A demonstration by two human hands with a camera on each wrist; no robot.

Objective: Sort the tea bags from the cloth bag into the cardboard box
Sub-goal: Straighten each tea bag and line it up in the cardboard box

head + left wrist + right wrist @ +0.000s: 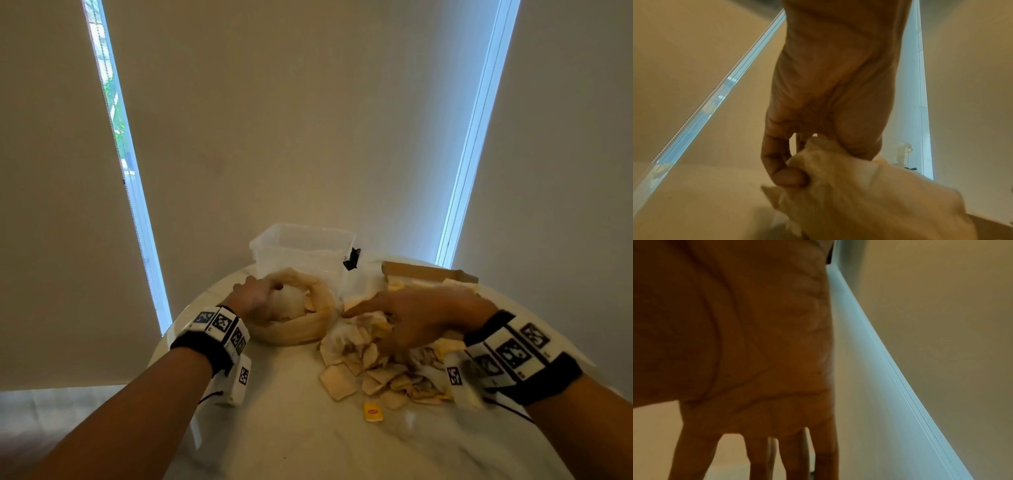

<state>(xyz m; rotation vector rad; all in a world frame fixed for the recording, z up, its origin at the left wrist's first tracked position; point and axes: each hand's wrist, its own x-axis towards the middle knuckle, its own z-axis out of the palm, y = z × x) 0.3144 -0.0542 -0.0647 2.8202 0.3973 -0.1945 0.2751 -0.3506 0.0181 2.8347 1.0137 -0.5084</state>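
While the left hand (255,298) grips the beige cloth bag's (301,334) rim, the loose pile of tan square tea bags (363,363) lies directly beneath the right hand (421,317), fingers outstretched, the brown cardboard box (428,272) just beyond.

your arms bare, no sleeves | black wristband (202,346) on left, black wristband (548,383) on right | white blocks with black-white square markers | thin black cable under each wrist
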